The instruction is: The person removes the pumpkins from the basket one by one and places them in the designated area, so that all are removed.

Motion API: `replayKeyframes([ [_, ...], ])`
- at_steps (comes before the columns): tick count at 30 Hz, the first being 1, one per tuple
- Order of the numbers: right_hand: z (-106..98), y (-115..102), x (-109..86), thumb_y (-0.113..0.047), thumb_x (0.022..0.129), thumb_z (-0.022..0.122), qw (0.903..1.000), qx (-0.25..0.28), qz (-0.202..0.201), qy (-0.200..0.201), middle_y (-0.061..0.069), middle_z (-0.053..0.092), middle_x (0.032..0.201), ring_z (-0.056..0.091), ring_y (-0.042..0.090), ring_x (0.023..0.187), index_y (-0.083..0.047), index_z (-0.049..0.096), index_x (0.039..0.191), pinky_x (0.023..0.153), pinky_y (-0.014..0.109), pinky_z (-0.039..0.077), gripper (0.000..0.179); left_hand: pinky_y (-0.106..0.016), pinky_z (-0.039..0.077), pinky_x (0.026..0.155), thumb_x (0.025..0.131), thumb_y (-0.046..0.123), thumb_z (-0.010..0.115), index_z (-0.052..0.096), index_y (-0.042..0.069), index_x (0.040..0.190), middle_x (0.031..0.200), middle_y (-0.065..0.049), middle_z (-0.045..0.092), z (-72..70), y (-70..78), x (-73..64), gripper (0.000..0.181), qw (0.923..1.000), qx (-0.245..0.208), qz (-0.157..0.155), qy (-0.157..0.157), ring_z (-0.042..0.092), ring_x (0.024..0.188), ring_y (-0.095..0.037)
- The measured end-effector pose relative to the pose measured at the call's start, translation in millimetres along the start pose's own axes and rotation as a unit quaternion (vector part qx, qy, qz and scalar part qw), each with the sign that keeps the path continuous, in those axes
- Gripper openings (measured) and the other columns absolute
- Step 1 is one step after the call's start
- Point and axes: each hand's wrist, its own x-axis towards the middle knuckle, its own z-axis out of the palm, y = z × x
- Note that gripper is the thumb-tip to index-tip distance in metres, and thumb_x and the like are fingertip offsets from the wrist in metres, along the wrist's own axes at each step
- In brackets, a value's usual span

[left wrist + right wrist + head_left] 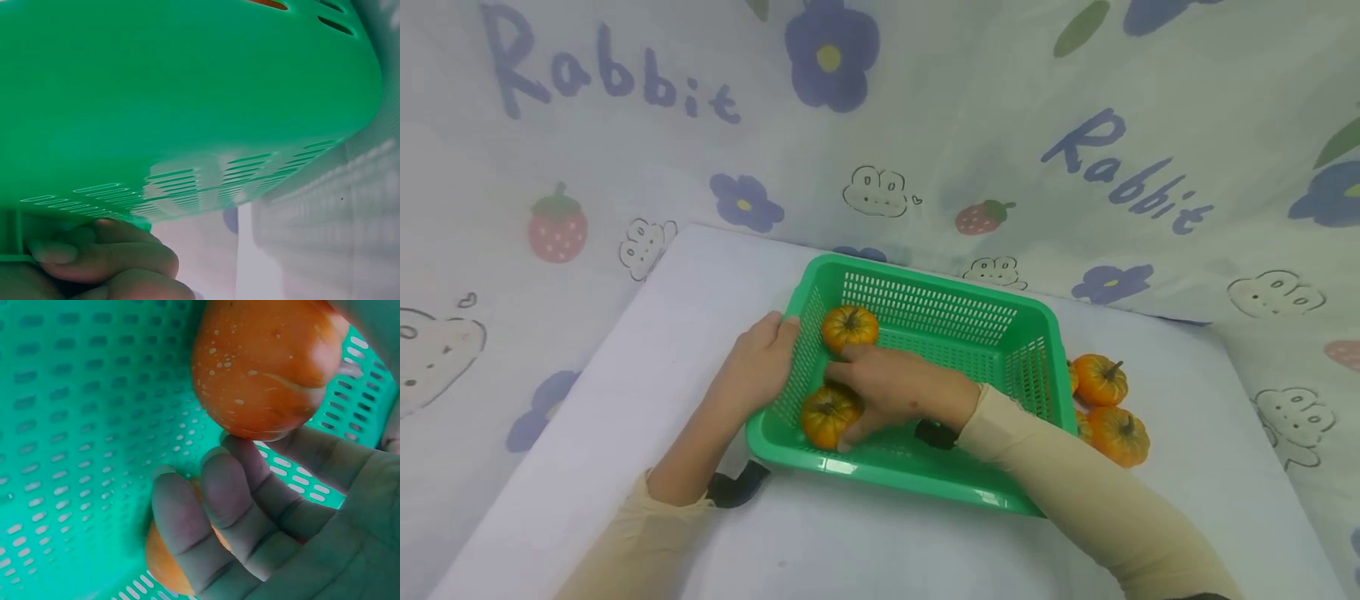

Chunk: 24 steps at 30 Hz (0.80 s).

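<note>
A green slotted plastic basket (1063, 392) sits on the white table, with two small orange pumpkins in its left end. My left hand (758, 362) grips the basket's left rim, its fingers curled beneath the edge in the left wrist view. Inside the basket, my right hand (891, 385) holds the front pumpkin (829, 417) between thumb and index finger. In the right wrist view this pumpkin (262, 369) lies close to the slotted wall, while the other fingers extend past it. The back pumpkin (850, 327) rests near the basket's far left corner, partly behind those fingers in the right wrist view.
Several more pumpkins (1120, 435) lie on the table just right of the basket, some partly hidden by its rim. A printed cloth (880, 125) hangs behind and beside the table. White tabletop (865, 542) extends in front of the basket.
</note>
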Motion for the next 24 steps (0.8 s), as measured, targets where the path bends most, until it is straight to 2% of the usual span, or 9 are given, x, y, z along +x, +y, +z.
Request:
replayKeyframes([
  [7, -6, 1, -12.0, -0.060, 0.079, 0.087, 0.9999, 0.013, 0.010, 0.000, 0.001, 0.059, 0.116, 0.057, 0.014, 0.098, -0.013, 0.063, 0.132, 0.088, 0.030, 0.054, 0.075, -0.038, 0.059, 0.064, 0.114, 0.047, 0.027, 0.051, 0.004, 0.119, 0.097, -0.017, 0.059, 1.6, 1.4, -1.6, 0.049, 1.0000, -0.002, 0.005, -0.001, 0.063, 0.078, -0.028],
  [12, -10, 2, -26.4, -0.061, 0.082, 0.082, 0.9997, 0.014, 0.004, 0.018, -0.001, 0.056, 0.108, 0.054, 0.013, 0.091, -0.012, 0.063, 0.125, 0.080, 0.028, 0.052, 0.068, -0.038, 0.059, 0.062, 0.114, 0.047, 0.027, 0.051, 0.004, 0.120, 0.095, -0.017, 0.059, 1.2, 1.7, -2.6, 0.050, 1.0000, -0.002, 0.003, 0.005, 0.063, 0.076, -0.027],
  [16, -13, 2, -49.0, -0.062, 0.083, 0.080, 0.9992, 0.020, 0.005, 0.034, -0.004, 0.053, 0.104, 0.053, 0.012, 0.088, -0.012, 0.064, 0.121, 0.075, 0.027, 0.050, 0.064, -0.038, 0.057, 0.061, 0.113, 0.048, 0.027, 0.052, 0.005, 0.121, 0.094, -0.016, 0.058, 1.2, 1.9, -2.7, 0.051, 1.0000, 0.003, -0.001, 0.009, 0.061, 0.075, -0.027],
  [24, -21, 3, -100.4, -0.063, 0.084, 0.073, 0.9959, 0.037, 0.056, 0.060, -0.011, 0.052, 0.099, 0.052, 0.009, 0.081, -0.018, 0.064, 0.118, 0.068, 0.026, 0.049, 0.058, -0.038, 0.056, 0.062, 0.113, 0.049, 0.025, 0.051, 0.005, 0.122, 0.093, -0.015, 0.056, 0.4, 2.4, -1.7, 0.052, 0.9998, 0.016, -0.002, 0.009, 0.059, 0.075, -0.027],
])
